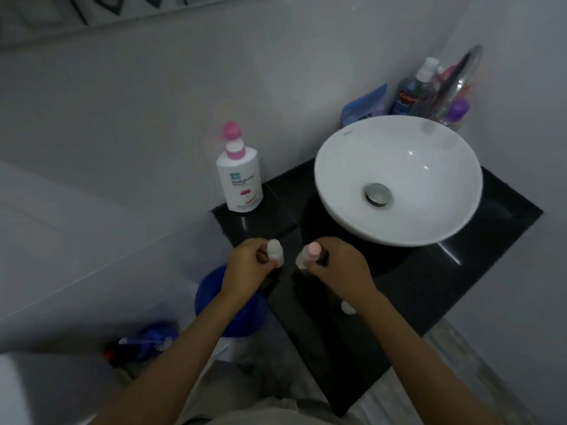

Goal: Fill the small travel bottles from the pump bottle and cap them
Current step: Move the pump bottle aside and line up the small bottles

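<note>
Item: two small travel bottles, one in each hand, held over the near left part of the black counter (478, 250).

Left hand (248, 265): fingers curled around the whitish travel bottle (275, 252), which stands roughly upright with its rounded top toward us. We cannot tell whether that top is a cap or a bare neck.

Right hand (334, 265): fingers closed on the second travel bottle (308, 255), tilted left toward the other, its pale pink end (314, 248) showing. We judge the two are held close together for comparing or for sorting caps.

Pump bottle (240, 176): white with a pink pump, standing upright at the far left corner of the counter, well apart from both hands and untouched. We judge it is parked there within reach, ready for dispensing.

Small white object (348, 308): lying on the counter beside the right forearm; possibly a loose cap, too blurred to say.

White basin (399, 179): right of the hands, dry as far as we see.

Toiletries (429, 90): clustered far right, behind the basin, clear of the work.

Blue bucket (208, 299): below the left forearm, off the counter.
</note>
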### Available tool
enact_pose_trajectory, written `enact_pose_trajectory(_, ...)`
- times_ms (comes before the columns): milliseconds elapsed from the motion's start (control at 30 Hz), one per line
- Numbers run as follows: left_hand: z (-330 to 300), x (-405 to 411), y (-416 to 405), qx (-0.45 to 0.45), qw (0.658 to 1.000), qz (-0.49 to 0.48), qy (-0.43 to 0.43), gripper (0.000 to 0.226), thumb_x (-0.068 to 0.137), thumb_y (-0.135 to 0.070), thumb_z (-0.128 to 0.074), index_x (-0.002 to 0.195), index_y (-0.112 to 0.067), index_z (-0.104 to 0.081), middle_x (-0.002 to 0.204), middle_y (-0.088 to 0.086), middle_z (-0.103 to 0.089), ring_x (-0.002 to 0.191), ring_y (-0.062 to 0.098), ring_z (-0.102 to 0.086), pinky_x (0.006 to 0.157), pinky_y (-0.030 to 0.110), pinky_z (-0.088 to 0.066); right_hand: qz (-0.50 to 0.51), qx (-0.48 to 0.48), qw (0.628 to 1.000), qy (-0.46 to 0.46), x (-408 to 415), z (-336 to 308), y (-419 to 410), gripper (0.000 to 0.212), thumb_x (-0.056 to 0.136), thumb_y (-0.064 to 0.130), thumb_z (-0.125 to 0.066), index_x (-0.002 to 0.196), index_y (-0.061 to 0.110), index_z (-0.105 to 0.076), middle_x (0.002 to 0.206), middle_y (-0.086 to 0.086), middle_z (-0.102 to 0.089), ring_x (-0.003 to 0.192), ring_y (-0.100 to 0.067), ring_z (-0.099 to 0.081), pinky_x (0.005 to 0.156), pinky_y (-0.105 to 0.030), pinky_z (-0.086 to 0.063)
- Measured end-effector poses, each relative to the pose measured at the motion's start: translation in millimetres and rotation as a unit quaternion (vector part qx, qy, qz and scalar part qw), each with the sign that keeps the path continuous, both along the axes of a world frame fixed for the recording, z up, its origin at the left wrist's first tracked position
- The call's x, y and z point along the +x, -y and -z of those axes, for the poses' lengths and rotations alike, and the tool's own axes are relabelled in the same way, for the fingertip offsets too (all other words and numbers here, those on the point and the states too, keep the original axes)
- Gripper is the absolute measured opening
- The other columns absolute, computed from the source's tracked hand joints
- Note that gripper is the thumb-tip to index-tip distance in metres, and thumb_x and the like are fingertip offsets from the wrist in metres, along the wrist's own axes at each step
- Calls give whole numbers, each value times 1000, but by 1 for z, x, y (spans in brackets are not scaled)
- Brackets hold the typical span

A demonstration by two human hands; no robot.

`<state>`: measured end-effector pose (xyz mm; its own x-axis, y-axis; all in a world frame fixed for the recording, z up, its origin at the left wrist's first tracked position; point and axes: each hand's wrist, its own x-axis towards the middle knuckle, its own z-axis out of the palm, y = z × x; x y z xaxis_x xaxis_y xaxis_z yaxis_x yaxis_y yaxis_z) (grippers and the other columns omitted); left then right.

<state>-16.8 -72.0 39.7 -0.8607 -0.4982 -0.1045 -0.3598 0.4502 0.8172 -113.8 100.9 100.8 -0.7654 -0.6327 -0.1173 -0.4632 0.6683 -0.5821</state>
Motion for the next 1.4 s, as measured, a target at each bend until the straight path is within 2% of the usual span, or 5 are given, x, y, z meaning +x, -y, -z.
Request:
enact_pose_trajectory(267,5,-29,55,-35,990,-130,46,27,73,-21,-76,97,-15,-64,94,5,-67,82,20,-62,76,39,-53,-40,16,999,23,-44,18,114,21,83,24,-61,90,4,-62,90,-12,-65,84,-24,-62,76,-34,-50)
enact_pose_trajectory(400,14,-41,67,-22,986,-153,55,25,72,-18,-76,93,-11,-65,90,8,-68,80,22,-63,70,35,-51,-48,27,997,46,-55,34,146,20,84,21,-59,90,2,-60,92,-14,-64,83,-26,-62,68,-29,-45)
enact_pose_trajectory(967,14,-46,71,-33,984,-165,67,24,74,-13,-74,93,-13,-61,89,5,-66,74,15,-55,53,21,-34,-93,54,994,23,-63,51,166,17,86,18,-61,99,7,-60,99,-12,-65,88,-23,-62,78,-34,-53)
enact_pose_trajectory(1300,19,-34,76,-44,984,-156,67,32,74,-14,-76,102,-12,-61,95,7,-66,84,19,-60,70,31,-48,-100,68,993,10,-65,35,150,30,83,25,-66,108,11,-59,103,-8,-62,88,-19,-59,74,-30,-49)
enact_pose_trajectory(1400,24,-8,66,-135,982,-129,38,27,81,-21,-71,105,-10,-63,97,8,-66,89,20,-59,76,32,-49,-72,25,996,40,-56,9,118,38,83,27,-68,116,12,-58,100,-4,-61,85,-11,-55,79,-26,-47)
